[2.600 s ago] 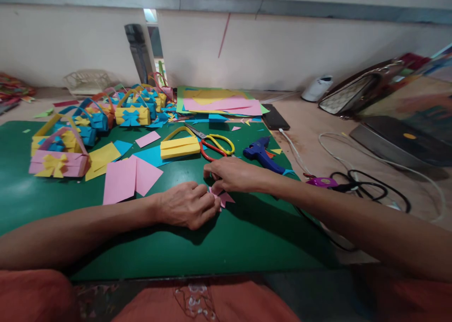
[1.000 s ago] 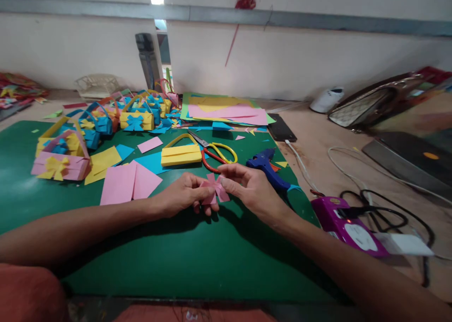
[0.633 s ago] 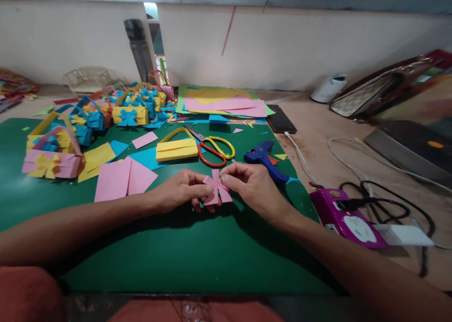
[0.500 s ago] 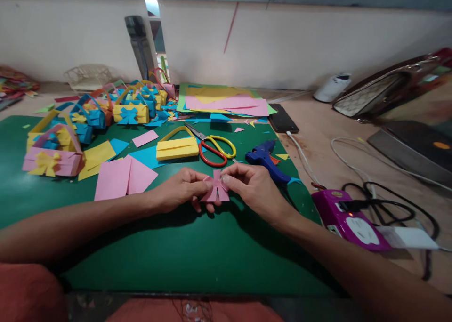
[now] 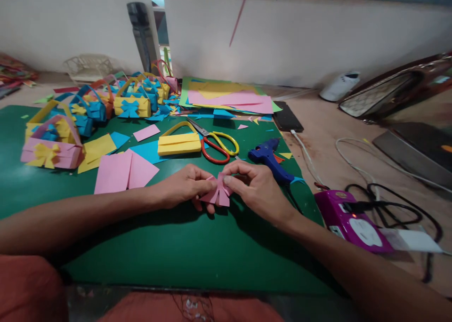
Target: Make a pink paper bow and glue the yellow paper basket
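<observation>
here, both hands are drawn in close together, each pinching the same small piece between thumb and fingers. the left hand (image 5: 187, 186) lays its thumb over the left side of a pink paper cut-out (image 5: 222, 190), and some of its fingertips show underneath, below the lower edge of the paper. the right hand (image 5: 256, 185) grips the upper right part, its thumb and index finger narrowed onto the paper and its other fingers curled in. the cut-out has slits that split it into flaps, and its lower flaps fan out towards the person; it is held over the middle of the green work surface (image 5: 176, 256).

just beyond the hands, scissors (image 5: 205, 133) with one red and one yellow handle lie beside a small yellow paper bag (image 5: 179, 145). to the right of them lies a blue glue gun (image 5: 270, 159), near the right hand. pink paper sheets (image 5: 112, 171) overlap on the left, beyond the left forearm, and further left stands a pink paper bag (image 5: 68, 155) with a yellow bow (image 5: 45, 156) on its front. a purple power strip (image 5: 348, 223) sits on the right, past the edge of the green surface
</observation>
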The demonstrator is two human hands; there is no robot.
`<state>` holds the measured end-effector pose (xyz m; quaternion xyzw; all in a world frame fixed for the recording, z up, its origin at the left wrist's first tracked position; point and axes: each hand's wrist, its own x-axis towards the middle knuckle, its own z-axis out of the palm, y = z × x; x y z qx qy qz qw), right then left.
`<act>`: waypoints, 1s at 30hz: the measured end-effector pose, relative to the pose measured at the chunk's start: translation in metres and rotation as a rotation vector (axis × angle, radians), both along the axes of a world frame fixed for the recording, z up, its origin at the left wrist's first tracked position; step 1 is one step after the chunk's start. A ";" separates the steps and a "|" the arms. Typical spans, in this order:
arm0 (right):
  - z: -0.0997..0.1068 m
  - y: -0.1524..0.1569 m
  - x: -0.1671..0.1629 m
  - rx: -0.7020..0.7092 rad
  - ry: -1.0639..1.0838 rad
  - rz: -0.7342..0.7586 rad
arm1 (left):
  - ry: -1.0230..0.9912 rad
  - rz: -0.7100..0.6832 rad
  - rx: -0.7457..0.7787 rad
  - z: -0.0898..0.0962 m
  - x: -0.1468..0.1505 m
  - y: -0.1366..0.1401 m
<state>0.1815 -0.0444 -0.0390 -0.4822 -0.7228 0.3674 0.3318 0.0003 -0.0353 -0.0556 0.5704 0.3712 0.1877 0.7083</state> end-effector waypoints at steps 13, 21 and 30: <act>-0.011 -0.005 0.007 0.895 -0.474 0.098 | -0.017 0.057 -0.007 0.002 0.001 -0.003; -0.010 -0.008 0.007 1.098 -0.647 0.124 | -0.028 0.069 -0.015 0.001 0.001 -0.003; -0.010 -0.012 0.008 1.152 -0.768 0.130 | -0.006 0.079 -0.013 0.001 0.002 -0.004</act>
